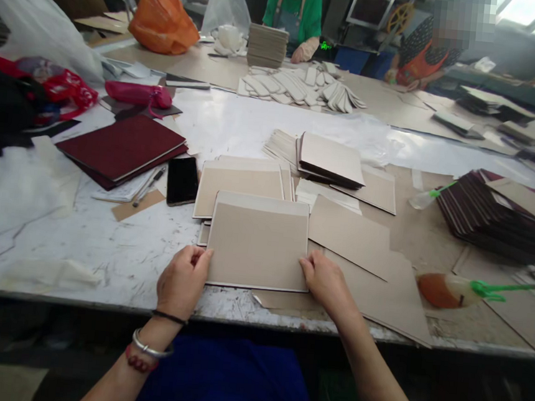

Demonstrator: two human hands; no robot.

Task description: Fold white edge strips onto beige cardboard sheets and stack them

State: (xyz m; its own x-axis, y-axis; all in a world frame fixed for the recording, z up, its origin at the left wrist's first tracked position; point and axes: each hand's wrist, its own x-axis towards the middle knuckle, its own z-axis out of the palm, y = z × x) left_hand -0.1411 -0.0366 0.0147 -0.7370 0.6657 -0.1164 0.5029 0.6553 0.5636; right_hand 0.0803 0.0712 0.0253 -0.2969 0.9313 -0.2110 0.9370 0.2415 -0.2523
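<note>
A tan cardboard cover panel [259, 243] with a pale folded border lies flat near the table's front edge. My left hand [182, 280] is curled on its lower left corner, fingers pinching the edge. My right hand [323, 282] grips the lower right corner the same way. Behind the panel lie more tan panels [241, 182] in an overlapping pile. Loose brown card sheets [353, 233] spread to the right under and beside it.
A black phone [182, 180], a pen and dark red covers [122, 147] lie at left. Stacked dark covers [495, 214] and two glue bottles [456, 290] are at right. Across the table two people work beside stacks of boards [267, 44] and an orange bag [164, 20].
</note>
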